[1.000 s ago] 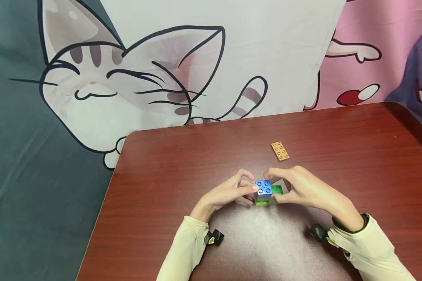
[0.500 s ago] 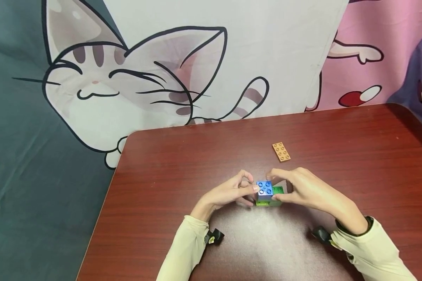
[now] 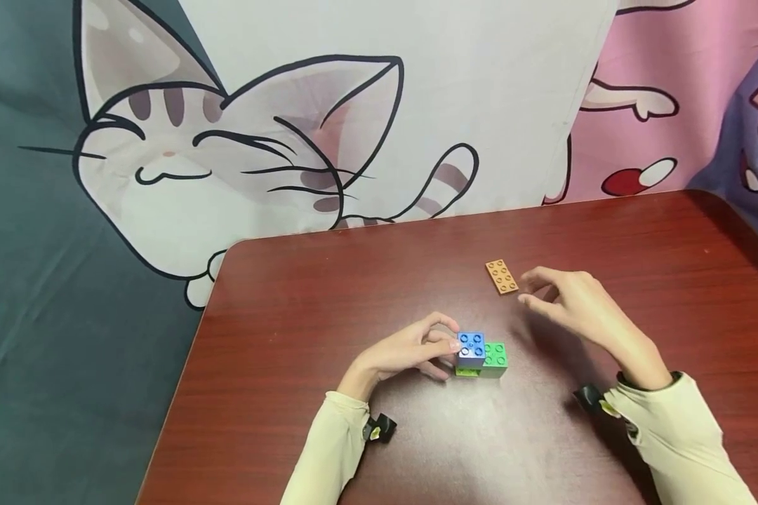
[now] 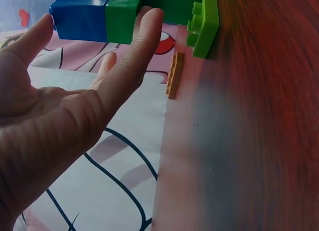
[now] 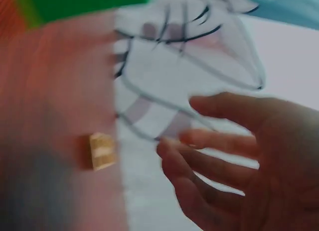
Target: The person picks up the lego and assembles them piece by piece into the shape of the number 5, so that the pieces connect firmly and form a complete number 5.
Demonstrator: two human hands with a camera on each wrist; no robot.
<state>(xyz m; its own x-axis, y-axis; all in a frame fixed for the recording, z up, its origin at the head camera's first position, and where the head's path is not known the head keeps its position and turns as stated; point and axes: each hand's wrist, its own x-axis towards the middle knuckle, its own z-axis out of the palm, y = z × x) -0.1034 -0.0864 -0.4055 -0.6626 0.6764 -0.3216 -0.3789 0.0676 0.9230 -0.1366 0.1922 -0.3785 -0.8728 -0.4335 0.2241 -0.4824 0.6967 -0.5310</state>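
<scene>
Stacked toy building blocks stand on the table: a blue brick (image 3: 471, 348) on top, a green brick (image 3: 495, 359) beside and lower, and a light green plate (image 4: 207, 24) with studs at the bottom. My left hand (image 3: 417, 348) holds the stack from its left side. Its thumb meets the blue brick, and another finger lies against the green part in the left wrist view. Off to the right, my right hand (image 3: 575, 308) is in the air, fingers loosely bent around nothing. Just left of its fingertips lies a flat orange plate (image 3: 502, 277) with studs.
The reddish-brown wooden table (image 3: 328, 301) ends at a back edge against a hanging cloth (image 3: 480, 84) printed with a cartoon cat. Dark wrist cameras sit at both cuffs, the left camera (image 3: 384, 428) close over the tabletop.
My right hand has let go of the stack and moved right and away from me, up beside the orange plate. My left hand has stayed at the stack.
</scene>
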